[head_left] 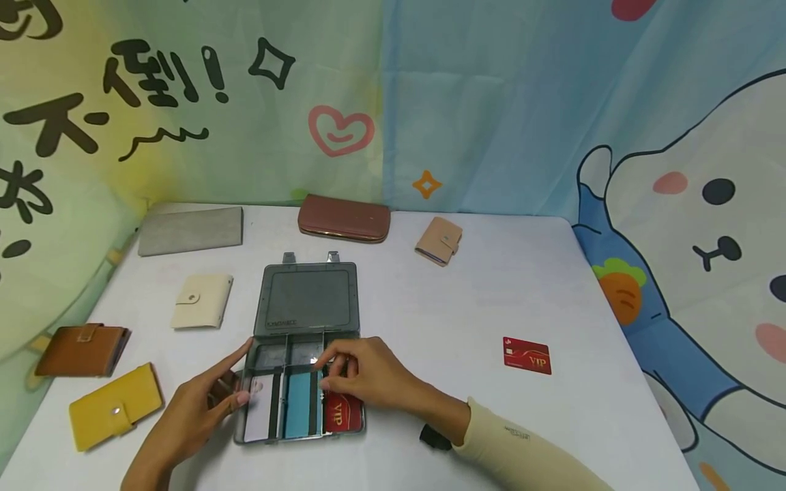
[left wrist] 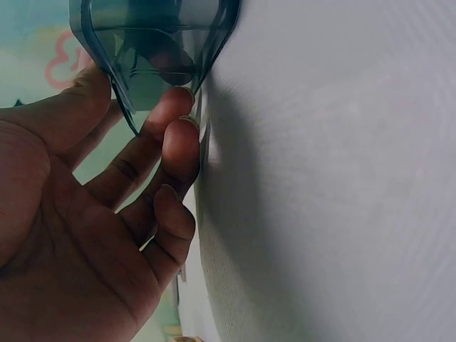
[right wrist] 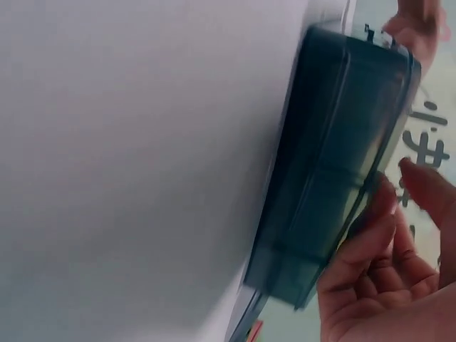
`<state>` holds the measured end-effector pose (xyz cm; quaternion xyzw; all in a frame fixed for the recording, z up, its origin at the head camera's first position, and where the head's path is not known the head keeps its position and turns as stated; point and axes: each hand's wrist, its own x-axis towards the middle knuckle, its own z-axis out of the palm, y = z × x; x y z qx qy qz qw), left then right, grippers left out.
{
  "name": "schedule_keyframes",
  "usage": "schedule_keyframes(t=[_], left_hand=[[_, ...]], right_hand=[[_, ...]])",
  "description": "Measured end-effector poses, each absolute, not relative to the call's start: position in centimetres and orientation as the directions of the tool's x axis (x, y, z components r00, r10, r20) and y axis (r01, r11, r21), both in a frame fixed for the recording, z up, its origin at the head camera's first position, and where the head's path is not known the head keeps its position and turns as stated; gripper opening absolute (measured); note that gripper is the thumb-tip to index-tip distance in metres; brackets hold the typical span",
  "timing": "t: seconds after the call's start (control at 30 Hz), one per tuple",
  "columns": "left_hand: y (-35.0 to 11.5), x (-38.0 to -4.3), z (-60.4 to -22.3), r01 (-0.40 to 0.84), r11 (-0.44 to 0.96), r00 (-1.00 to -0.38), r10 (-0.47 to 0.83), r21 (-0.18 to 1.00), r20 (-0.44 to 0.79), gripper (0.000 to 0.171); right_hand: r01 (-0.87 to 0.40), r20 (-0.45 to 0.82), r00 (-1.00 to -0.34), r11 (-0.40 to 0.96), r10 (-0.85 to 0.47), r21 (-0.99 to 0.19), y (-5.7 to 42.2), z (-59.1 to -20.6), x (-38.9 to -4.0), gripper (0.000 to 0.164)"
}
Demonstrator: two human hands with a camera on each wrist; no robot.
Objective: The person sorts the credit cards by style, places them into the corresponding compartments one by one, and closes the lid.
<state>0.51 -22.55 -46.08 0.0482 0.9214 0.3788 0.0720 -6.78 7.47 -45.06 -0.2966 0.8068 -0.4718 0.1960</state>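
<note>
A grey translucent plastic organizer box (head_left: 307,440) lies on the table with its lid (head_left: 312,299) raised back. White (head_left: 257,409), blue (head_left: 298,406) and red VIP (head_left: 344,412) cards lie side by side in its front compartments; the red one is partly hidden by my right hand. My left hand (head_left: 199,402) grips the box's left side, thumb at the rim and fingers (left wrist: 181,146) against the outer wall. Over the right part of the box hovers my right hand (head_left: 368,372), fingers bent at the divider. Its thumb and fingertips (right wrist: 385,196) stand apart beside the box wall.
Another red VIP card (head_left: 527,355) lies to the right. Around the box's left and back are yellow (head_left: 115,407), brown (head_left: 82,350), cream (head_left: 201,301), grey (head_left: 192,230), maroon (head_left: 344,218) and beige (head_left: 439,241) wallets. A small black object (head_left: 434,437) shows under the right forearm.
</note>
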Motion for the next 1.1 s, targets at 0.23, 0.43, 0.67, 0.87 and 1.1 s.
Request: schedule_keyframes(t=[0.23, 0.43, 0.67, 0.87, 1.1], left_hand=[[-22.6, 0.5, -46.1, 0.037, 0.709, -0.985, 0.145, 0.704, -0.094, 0.081], [-22.6, 0.4, -46.0, 0.035, 0.715, -0.984, 0.146, 0.698, -0.1, 0.081], [-22.6, 0.3, -46.0, 0.03, 0.721, -0.983, 0.147, 0.692, -0.111, 0.081], [-22.7, 0.4, -46.0, 0.022, 0.722, -0.982, 0.144, 0.691, -0.119, 0.081], [-22.7, 0.4, -46.1, 0.002, 0.716, -0.98, 0.139, 0.698, -0.14, 0.08]], right_hand=[[-0.267, -0.029, -0.78, 0.374, -0.625, -0.888, 10.8, -45.0, -7.6, 0.029], [-0.219, -0.075, -0.833, 0.452, -0.548, -0.865, 15.2, -45.2, -8.4, 0.033], [-0.163, -0.135, -0.873, 0.542, -0.469, -0.825, 21.1, -44.9, -8.9, 0.042], [-0.164, -0.134, -0.897, 0.599, -0.421, -0.784, 26.3, -45.1, -9.4, 0.049], [-0.096, -0.165, -0.949, 0.742, -0.27, -0.663, 31.0, -44.8, -9.1, 0.055]])
